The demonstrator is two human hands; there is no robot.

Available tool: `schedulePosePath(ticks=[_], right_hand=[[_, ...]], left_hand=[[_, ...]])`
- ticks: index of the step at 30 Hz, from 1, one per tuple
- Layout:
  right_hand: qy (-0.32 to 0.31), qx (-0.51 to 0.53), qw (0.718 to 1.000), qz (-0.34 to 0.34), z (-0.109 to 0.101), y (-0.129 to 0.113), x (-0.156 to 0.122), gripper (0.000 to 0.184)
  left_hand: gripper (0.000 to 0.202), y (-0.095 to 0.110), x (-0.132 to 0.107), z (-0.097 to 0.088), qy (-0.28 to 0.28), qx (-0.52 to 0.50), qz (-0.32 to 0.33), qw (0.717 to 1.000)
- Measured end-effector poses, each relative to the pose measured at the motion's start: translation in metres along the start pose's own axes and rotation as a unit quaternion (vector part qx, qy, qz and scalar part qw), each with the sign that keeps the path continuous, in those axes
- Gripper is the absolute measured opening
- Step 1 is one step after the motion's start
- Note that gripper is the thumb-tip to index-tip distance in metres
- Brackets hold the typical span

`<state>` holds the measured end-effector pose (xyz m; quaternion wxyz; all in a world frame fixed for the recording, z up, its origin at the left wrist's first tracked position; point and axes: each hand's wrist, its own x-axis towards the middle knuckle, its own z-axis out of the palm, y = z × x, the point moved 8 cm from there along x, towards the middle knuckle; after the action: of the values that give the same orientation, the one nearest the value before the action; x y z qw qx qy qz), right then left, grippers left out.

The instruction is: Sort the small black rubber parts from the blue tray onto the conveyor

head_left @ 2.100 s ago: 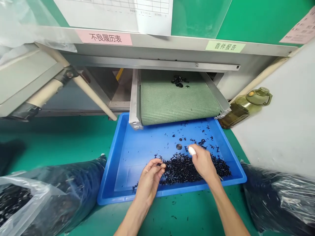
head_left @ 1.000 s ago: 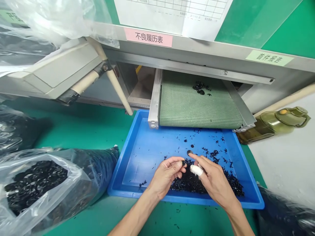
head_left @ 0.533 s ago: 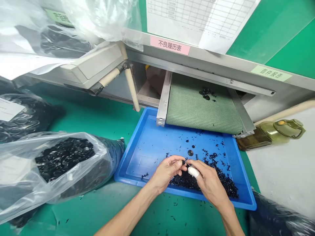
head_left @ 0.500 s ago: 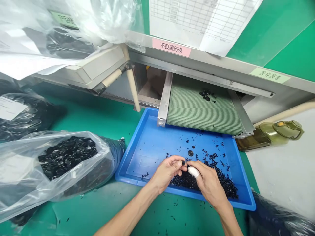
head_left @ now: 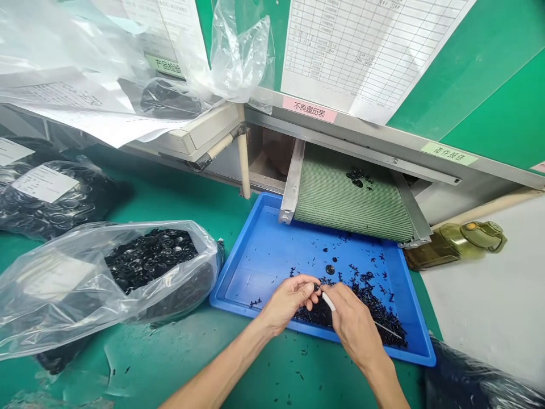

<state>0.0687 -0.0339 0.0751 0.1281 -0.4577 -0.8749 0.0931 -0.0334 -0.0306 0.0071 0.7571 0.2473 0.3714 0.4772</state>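
Observation:
Over the blue tray [head_left: 251, 244], my left hand [head_left: 289, 301] pinches a small black rubber-like part [head_left: 316, 288] between thumb and fingertips. My right hand [head_left: 353, 318], its thumb wrapped in white, is closed with its fingertips against that part. Out past the back of this hand sticks a thin silvery rod-like tool [head_left: 389, 330], in line with the fingertips; its working end is hidden. Below both hands lies a heap of tiny black scraps [head_left: 383, 318]. A black disc-shaped part [head_left: 330, 269] rests in the tray just beyond the fingers.
A green conveyor belt [head_left: 349, 204] carrying a few black parts [head_left: 357, 177] overhangs the tray's far side. On the left lies an open clear bag [head_left: 208, 244] of black round parts, with a labelled bag [head_left: 63, 199] behind. An olive bottle [head_left: 464, 241] lies at the right.
The view has shifted, so the scene sits slightly differently. My right hand has turned a little, and the thin rod now shows behind it. My left hand keeps its pinch.

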Motion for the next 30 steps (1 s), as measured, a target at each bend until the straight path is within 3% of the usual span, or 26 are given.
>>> schedulePosePath(ticks=[10,22,26,30], right_hand=[[-0.008,-0.047,0.999,-0.014,0.001,-0.001,-0.002,0.041],[-0.062,-0.011,0.997,-0.041,0.004,0.0,0.003,0.047],[-0.038,-0.067,0.997,-0.027,0.005,-0.005,0.003,0.037],[0.013,-0.053,0.998,0.029,0.013,-0.008,0.003,0.037]], left_hand=[[0.038,0.0,0.001,-0.002,-0.022,0.06,0.019,0.998],[0.038,0.009,-0.004,-0.002,-0.032,0.132,0.017,0.991],[0.035,0.016,-0.004,0.0,-0.036,0.182,0.049,0.981],[0.037,0.008,0.005,-0.008,0.005,0.182,0.073,0.981]])
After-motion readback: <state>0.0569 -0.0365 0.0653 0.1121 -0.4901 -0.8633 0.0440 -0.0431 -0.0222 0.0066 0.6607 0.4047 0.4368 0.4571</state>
